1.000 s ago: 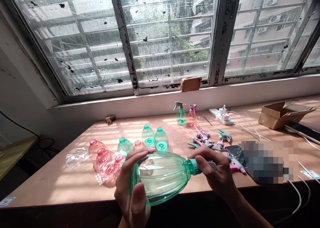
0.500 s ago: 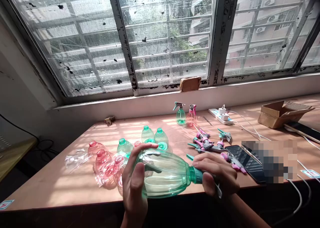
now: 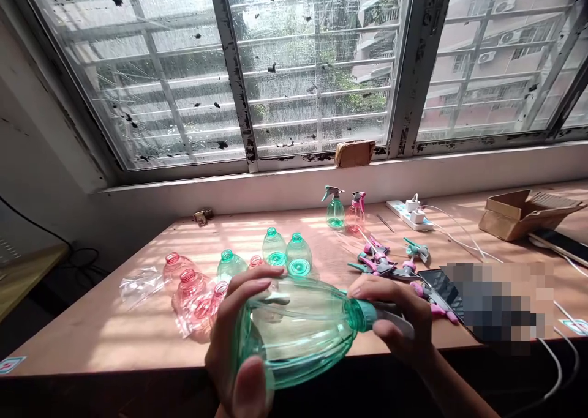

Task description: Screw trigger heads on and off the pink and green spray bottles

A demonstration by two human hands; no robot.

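A clear green spray bottle (image 3: 305, 338) lies sideways in the air between my hands, in front of the table's near edge. My left hand (image 3: 232, 344) is curled around its base, thumb below and fingers over the top. At the bottle's neck, a spray head with a teal collar (image 3: 367, 316) sits on the mouth, its grey body partly hidden. My right hand (image 3: 404, 320) pinches this head between thumb and fingers. Behind my left hand stand open-topped green bottles (image 3: 298, 256) and pink bottles (image 3: 187, 289). Loose spray heads (image 3: 379, 260) lie to the right.
A complete green sprayer (image 3: 335, 213) and a pink sprayer (image 3: 356, 215) stand near the wall. Further right are a white power strip (image 3: 410, 215) with cables, an open cardboard box (image 3: 514, 219) and a dark phone (image 3: 443, 283). Crumpled clear plastic (image 3: 141, 288) lies at left.
The bottle has tipped slightly, its base coming nearer to me. My left hand has shifted left around the base. My right fingers have changed their hold, showing more of the collar and grey head.
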